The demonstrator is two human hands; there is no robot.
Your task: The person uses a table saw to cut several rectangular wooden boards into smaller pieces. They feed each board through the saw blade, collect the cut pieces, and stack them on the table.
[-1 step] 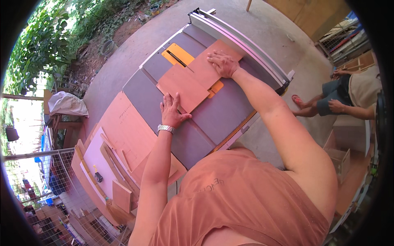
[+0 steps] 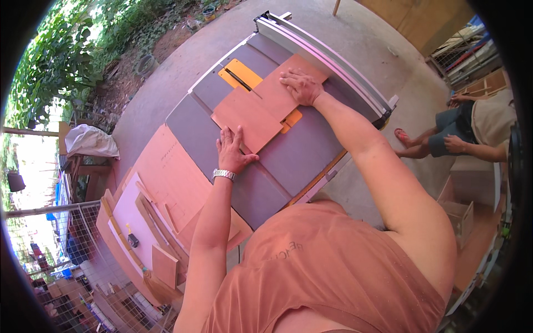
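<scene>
A reddish-brown plywood board [image 2: 252, 119] lies flat on the grey top of a table saw [image 2: 311, 141]. Its outline is stepped, and a short dark slit enters it in line with the slot in the yellow insert plate [image 2: 255, 79]. My right hand [image 2: 302, 87] rests flat on the board's right part, fingers stretched toward the far side. At the board's near left edge is my left hand [image 2: 234, 152], with a metal-banded watch [image 2: 224, 173] on the wrist; its fingers are spread and its fingertips and thumb meet the edge. Whether a blade stands under the board is hidden.
A long metal fence rail [image 2: 333, 64] borders the saw's right side. Plywood sheets [image 2: 166, 161] adjoin its left, bearing wood strips, a tape measure [image 2: 132, 240] and a broom [image 2: 158, 283]. Another person [image 2: 461, 127] sits at the right, near wooden boxes [image 2: 458, 216].
</scene>
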